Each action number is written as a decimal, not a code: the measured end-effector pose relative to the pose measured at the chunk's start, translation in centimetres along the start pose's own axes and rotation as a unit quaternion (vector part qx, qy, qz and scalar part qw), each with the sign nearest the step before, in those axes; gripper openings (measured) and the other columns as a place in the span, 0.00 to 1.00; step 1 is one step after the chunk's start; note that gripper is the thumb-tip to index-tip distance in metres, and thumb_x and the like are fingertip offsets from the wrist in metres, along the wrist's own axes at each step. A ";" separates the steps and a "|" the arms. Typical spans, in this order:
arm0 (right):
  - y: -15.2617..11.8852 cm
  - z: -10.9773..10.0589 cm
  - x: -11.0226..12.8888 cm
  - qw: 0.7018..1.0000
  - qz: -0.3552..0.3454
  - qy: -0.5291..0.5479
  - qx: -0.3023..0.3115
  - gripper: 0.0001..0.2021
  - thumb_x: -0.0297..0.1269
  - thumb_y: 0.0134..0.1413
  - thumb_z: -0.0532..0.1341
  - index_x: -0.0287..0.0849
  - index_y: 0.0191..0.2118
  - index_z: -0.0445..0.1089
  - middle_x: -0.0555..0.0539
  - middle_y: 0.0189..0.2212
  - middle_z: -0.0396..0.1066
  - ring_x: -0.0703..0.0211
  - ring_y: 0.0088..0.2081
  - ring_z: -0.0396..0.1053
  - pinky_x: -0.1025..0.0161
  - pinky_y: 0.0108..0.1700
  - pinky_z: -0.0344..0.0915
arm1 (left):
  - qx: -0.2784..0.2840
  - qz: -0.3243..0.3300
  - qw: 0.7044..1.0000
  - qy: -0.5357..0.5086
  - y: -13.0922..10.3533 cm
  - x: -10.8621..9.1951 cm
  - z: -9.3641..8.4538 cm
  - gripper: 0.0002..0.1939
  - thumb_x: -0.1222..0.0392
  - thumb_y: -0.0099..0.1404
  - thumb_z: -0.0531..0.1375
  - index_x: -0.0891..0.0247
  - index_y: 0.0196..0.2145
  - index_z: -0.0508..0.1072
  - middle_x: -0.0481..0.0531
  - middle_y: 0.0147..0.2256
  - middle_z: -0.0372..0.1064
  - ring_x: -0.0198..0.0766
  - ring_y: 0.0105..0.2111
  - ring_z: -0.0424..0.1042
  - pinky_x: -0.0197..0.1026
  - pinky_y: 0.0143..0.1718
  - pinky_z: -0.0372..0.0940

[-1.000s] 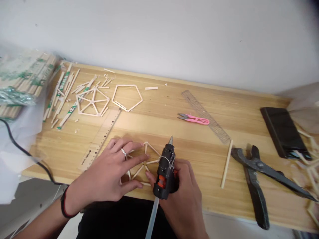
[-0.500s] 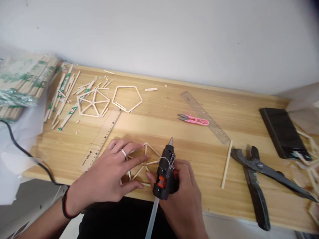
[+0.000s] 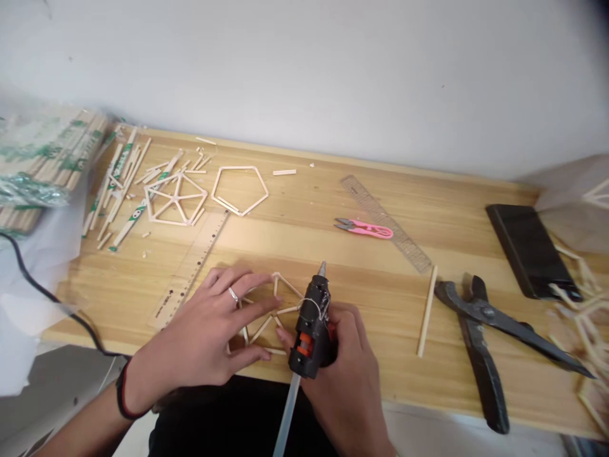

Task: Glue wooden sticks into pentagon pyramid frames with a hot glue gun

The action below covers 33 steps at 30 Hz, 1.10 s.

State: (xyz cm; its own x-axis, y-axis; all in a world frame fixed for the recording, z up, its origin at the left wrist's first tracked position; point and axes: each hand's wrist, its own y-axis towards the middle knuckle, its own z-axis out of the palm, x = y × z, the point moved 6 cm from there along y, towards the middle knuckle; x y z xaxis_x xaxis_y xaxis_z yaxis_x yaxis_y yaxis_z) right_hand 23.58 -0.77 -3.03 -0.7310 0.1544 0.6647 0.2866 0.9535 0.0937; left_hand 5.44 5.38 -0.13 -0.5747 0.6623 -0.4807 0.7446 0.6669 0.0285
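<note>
Right hand: gripping one hot-glue gun; left hand: splaying open on one spoked stick frame near table edge, leaving room rightward.

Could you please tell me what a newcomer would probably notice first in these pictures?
Probably the black glue gun, held in the right hand at the lower middle, with a translucent glue stick extending from its rear. Just beside it, the left hand rests on a frame of wooden sticks. Farther back, right of centre, the bright pink snips catch the eye beside a transparent ruler.
</note>
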 end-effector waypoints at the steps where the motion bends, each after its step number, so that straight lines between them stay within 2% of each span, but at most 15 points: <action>1: 0.0 0.0 0.1 1.000 -0.004 0.001 -0.002 0.14 0.50 0.60 0.68 0.49 0.42 0.67 0.50 0.36 0.74 0.52 0.31 0.73 0.59 0.31 0.65 | -0.001 0.008 1.000 0.005 -0.1 -0.1 0.1 0.26 0.50 0.71 0.66 0.53 0.64 0.70 0.52 0.71 0.60 0.56 0.66 0.61 0.62 0.64 0.59; 6: 0.3 -0.4 0.7 1.000 -0.027 -0.005 0.007 0.11 0.45 0.61 0.67 0.49 0.42 0.65 0.50 0.35 0.74 0.53 0.30 0.75 0.60 0.30 0.67 | 0.004 0.072 0.997 0.003 -1.0 -0.5 0.6 0.24 0.55 0.77 0.61 0.60 0.66 0.68 0.53 0.71 0.63 0.46 0.75 0.52 0.54 0.73 0.54; 9: 0.4 -0.5 0.9 0.999 -0.035 -0.010 0.019 0.11 0.38 0.58 0.67 0.49 0.42 0.65 0.50 0.35 0.74 0.53 0.30 0.75 0.60 0.31 0.68 | -0.006 0.110 0.994 0.003 -1.5 -0.8 0.6 0.22 0.59 0.77 0.60 0.57 0.67 0.68 0.50 0.71 0.62 0.44 0.74 0.55 0.53 0.74 0.54; 12: 0.3 -0.4 0.6 1.000 -0.028 -0.005 0.009 0.11 0.36 0.57 0.66 0.49 0.42 0.65 0.50 0.35 0.74 0.53 0.31 0.74 0.59 0.32 0.67 | -0.010 0.123 0.992 0.004 -1.7 -0.8 0.5 0.23 0.60 0.77 0.60 0.54 0.67 0.69 0.49 0.71 0.64 0.45 0.73 0.58 0.54 0.74 0.57; 17: 0.0 -0.1 0.2 1.000 -0.012 0.003 0.007 0.10 0.39 0.58 0.66 0.49 0.42 0.66 0.50 0.36 0.74 0.52 0.33 0.74 0.58 0.33 0.67 | 0.014 0.107 0.994 0.015 -1.6 -0.5 0.6 0.23 0.57 0.77 0.61 0.55 0.67 0.69 0.50 0.70 0.65 0.46 0.73 0.59 0.53 0.74 0.60; 27: 0.5 -0.6 0.6 1.000 -0.001 0.021 0.020 0.11 0.44 0.58 0.69 0.48 0.41 0.68 0.48 0.35 0.76 0.52 0.32 0.74 0.59 0.32 0.68 | -0.005 0.103 0.995 0.001 -1.3 -0.5 0.4 0.22 0.58 0.76 0.62 0.57 0.65 0.71 0.48 0.67 0.69 0.43 0.71 0.63 0.52 0.74 0.60; 30: 0.8 -1.7 0.2 0.996 0.041 0.073 0.042 0.13 0.47 0.58 0.70 0.47 0.42 0.72 0.50 0.33 0.77 0.55 0.29 0.73 0.61 0.31 0.68 | -0.010 0.101 0.995 0.007 -1.3 -0.6 0.4 0.21 0.58 0.77 0.61 0.58 0.65 0.72 0.49 0.66 0.70 0.44 0.70 0.64 0.53 0.73 0.61; 33: 1.0 -3.5 -1.2 0.987 0.114 0.109 0.021 0.14 0.52 0.64 0.66 0.47 0.45 0.75 0.52 0.29 0.75 0.59 0.24 0.68 0.62 0.30 0.67 | -0.019 0.102 0.995 0.007 -1.3 -0.7 0.4 0.20 0.58 0.77 0.61 0.59 0.64 0.73 0.50 0.65 0.72 0.44 0.69 0.66 0.53 0.73 0.61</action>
State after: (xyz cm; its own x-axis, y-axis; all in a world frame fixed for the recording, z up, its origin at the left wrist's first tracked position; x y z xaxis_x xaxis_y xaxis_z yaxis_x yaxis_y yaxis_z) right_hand 26.87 -0.94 -1.16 -0.4983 0.3119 0.8089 0.3988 0.9110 -0.1056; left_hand 5.03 3.95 -0.21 -0.4172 0.7902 -0.4490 0.8332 0.5298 0.1583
